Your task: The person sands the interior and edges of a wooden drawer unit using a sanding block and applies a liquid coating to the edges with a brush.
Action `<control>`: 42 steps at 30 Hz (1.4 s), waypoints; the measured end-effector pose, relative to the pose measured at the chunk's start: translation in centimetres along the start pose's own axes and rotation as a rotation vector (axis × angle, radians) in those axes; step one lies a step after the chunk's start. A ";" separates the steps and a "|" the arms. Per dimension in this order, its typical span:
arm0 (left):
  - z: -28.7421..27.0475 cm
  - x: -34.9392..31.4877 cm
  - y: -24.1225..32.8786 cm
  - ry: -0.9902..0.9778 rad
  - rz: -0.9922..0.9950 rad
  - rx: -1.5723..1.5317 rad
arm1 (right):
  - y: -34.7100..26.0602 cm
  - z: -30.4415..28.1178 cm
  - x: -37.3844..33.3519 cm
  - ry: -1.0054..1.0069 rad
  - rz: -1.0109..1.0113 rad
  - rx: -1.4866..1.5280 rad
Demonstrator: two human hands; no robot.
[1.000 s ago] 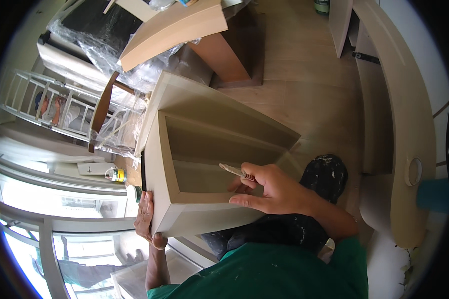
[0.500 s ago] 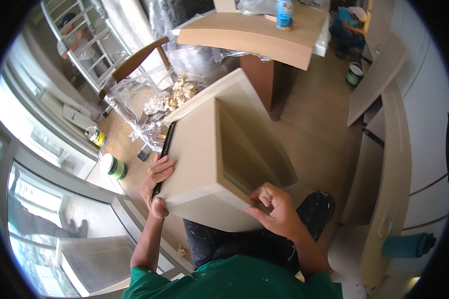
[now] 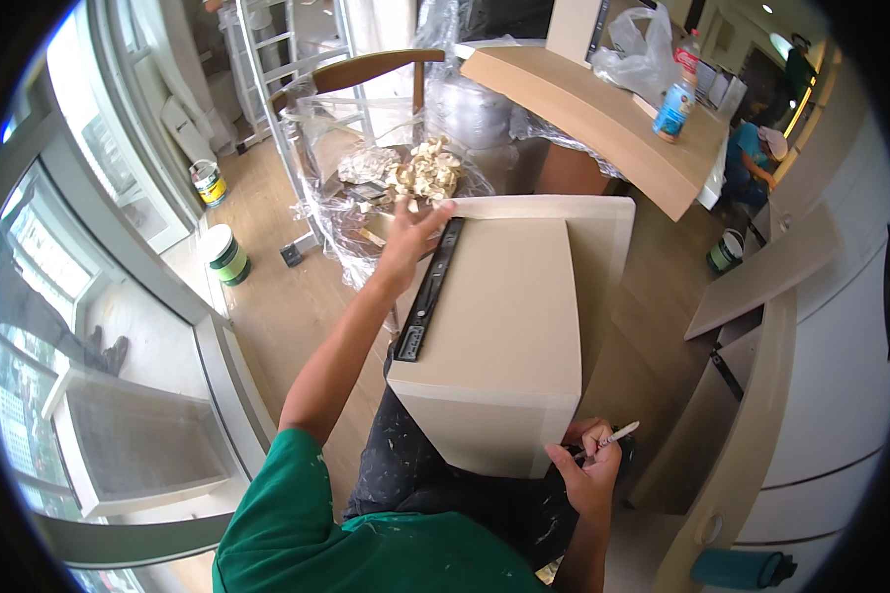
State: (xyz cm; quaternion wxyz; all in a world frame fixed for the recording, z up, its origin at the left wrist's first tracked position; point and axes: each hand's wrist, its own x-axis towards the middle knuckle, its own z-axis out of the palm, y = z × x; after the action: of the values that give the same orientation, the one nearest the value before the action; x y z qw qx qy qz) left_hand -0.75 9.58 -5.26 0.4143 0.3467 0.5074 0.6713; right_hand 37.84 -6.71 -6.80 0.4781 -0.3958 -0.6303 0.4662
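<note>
A beige drawer (image 3: 494, 306) rests on its side over my lap, its wider front panel (image 3: 603, 222) at the far end. A black drawer slide (image 3: 430, 292) runs along the left of the upturned side. My left hand (image 3: 412, 237) reaches forward and grips the panel's far left corner. By the drawer's near right corner, my right hand (image 3: 588, 469) is closed around a thin whitish stick (image 3: 619, 433) that pokes out past the fingers. What kind of stick it is, I cannot tell.
Beyond the drawer stands a plastic-wrapped chair (image 3: 366, 71) heaped with crumpled scraps (image 3: 430, 170). A curved brown table (image 3: 574, 94) carries a bottle (image 3: 674, 109). Paint cans (image 3: 225, 255) stand at left near a ladder (image 3: 267, 59). A person (image 3: 752, 163) crouches far right. A teal bottle (image 3: 737, 568) lies near right.
The drawer has turned, so its slide side faces up and its opening is hidden. My left hand has moved forward to the far corner. The right hand is lower, its stick now visible.
</note>
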 end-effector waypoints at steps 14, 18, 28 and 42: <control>2.8 2.4 -3.6 -0.057 0.125 -0.068 | -0.3 -1.9 0.1 0.063 -0.029 -0.008; 4.3 -2.3 0.6 0.077 0.328 -0.172 | 0.6 -2.8 0.3 0.088 -0.003 0.037; 12.2 -8.7 11.9 -0.858 0.326 0.352 | -6.2 -4.6 5.3 0.019 -0.067 0.157; 14.6 -6.9 10.9 -1.024 0.374 0.313 | -20.7 -3.0 17.7 0.416 -1.069 0.074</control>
State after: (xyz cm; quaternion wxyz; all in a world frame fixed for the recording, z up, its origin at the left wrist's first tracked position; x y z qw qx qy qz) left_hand 12.86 7.52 8.51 0.4255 0.7693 0.2650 0.3962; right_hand 35.54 5.42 17.65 0.7748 -0.0886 -0.6189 0.0941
